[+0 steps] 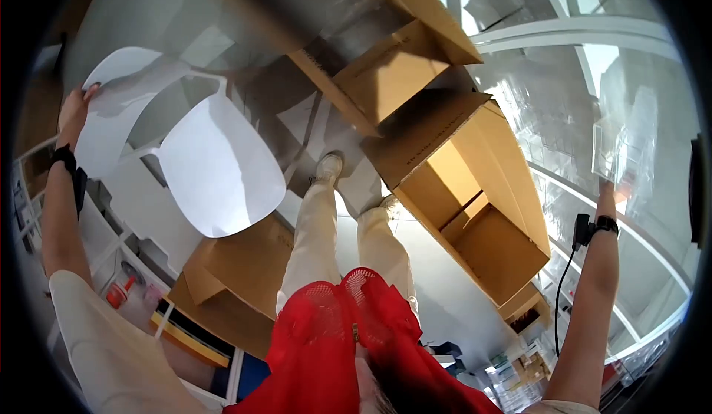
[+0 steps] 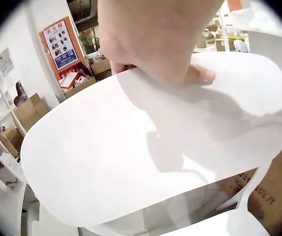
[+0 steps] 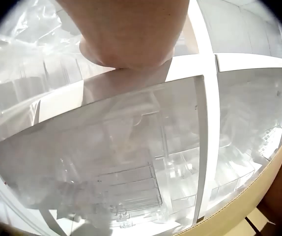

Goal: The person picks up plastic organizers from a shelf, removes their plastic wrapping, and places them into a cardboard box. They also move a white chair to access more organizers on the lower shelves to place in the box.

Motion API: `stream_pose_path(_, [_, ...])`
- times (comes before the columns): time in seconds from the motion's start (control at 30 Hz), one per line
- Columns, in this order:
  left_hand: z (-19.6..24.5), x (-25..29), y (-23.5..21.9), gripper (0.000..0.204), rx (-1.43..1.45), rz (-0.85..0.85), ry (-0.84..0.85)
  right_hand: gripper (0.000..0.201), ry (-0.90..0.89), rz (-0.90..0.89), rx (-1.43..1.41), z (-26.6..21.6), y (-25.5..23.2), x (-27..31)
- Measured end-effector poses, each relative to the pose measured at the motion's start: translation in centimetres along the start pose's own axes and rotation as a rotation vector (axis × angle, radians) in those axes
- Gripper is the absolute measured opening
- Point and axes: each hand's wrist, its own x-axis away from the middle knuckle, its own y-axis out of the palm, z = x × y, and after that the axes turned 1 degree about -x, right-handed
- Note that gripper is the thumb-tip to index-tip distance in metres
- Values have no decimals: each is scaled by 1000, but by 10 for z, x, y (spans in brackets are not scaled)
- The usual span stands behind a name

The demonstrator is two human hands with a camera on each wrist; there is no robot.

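A white chair (image 1: 222,165) stands to the left, its seat and curved backrest seen from above. My left hand (image 1: 74,113) grips the top edge of that backrest, thumb on the near face. The left wrist view shows the thumb (image 2: 202,74) over the rim, with most fingers hidden behind it. On the right, my right hand (image 1: 612,193) reaches in at a white shelf (image 3: 209,113) beside clear plastic boxes (image 1: 607,150). In the right wrist view the hand (image 3: 131,51) passes behind the shelf's edge, hiding its fingers; I cannot tell whether they hold anything.
An open cardboard box (image 1: 500,247) sits on the floor between my legs and the shelf. Another large carton (image 1: 404,73) is ahead, and a brown carton (image 1: 237,265) lies beneath the chair. White shelving (image 1: 259,362) with assorted goods stands at lower left.
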Motion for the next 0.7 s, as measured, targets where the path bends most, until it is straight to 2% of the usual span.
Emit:
stream_pose_path(0.07, [-22, 0, 28, 58, 47, 0, -38, 73, 17, 26, -296, -10, 0, 5])
stream_pose_path(0.1, [-18, 9, 28, 57, 72, 5, -53, 71, 31, 41, -441, -8, -1, 6])
stream_pose_path(0.2, [-11, 49, 13, 56, 57, 75, -125, 69, -61, 34, -328, -5, -5, 6])
stream_pose_path(0.23, [-12, 55, 10, 56, 75, 62, -130, 73, -120, 49, -105, -13, -7, 3])
stream_pose_path(0.33, [-4, 68, 2, 56, 111, 57, -127, 66, -215, 127, 556, -54, -21, 5])
stream_pose_path(0.37, [-4, 71, 4, 56, 106, 72, -116, 63, -235, 154, 621, -69, -25, 10])
stream_pose_path(0.43, [9, 76, -5, 57, 76, 94, -83, 59, -210, 165, 618, -63, -21, 8])
stream_pose_path(0.57, [60, 86, -45, 61, -9, 175, -29, 56, -76, 113, 316, -45, 9, -8])
stream_pose_path(0.67, [136, 103, -94, 65, -54, 167, -42, 44, 66, 190, -121, -83, -5, -5])
stream_pose_path(0.7, [158, 107, -107, 66, -64, 185, -31, 40, 168, 194, -301, -123, -33, 11])
